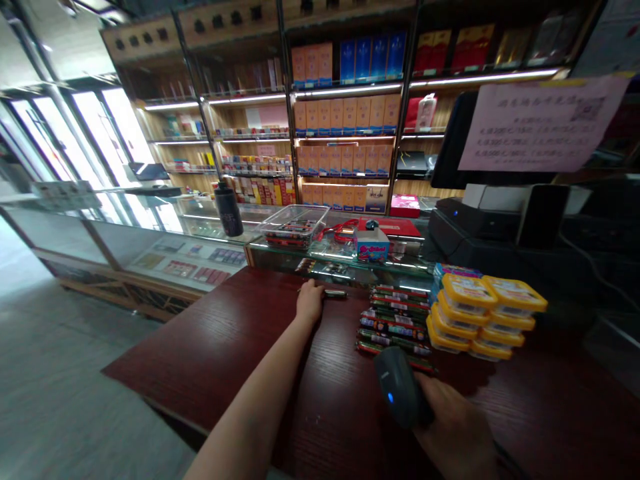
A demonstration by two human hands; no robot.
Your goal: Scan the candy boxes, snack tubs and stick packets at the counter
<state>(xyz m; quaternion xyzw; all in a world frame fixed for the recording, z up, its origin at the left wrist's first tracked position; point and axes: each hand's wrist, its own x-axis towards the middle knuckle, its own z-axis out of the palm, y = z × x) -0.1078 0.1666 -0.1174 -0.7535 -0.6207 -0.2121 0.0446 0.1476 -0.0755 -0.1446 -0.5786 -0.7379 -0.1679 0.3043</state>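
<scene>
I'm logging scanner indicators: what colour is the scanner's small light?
The small light is blue, clearest in the head view.

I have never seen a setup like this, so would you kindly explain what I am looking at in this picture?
There is no robot here: these are a person's two bare hands, seen from a camera worn on that person's head, looking forward and down. The right hand holds a dark handheld scanner with a blue light. The left hand is on a slim dark stick; how firmly it grips is hard to see. On the dark red tabletop lie a row of slim packets and, beside them, stacked yellow-lidded tubs. Beyond, a dark bottle stands on a glass counter, before shelves of boxes.
</scene>
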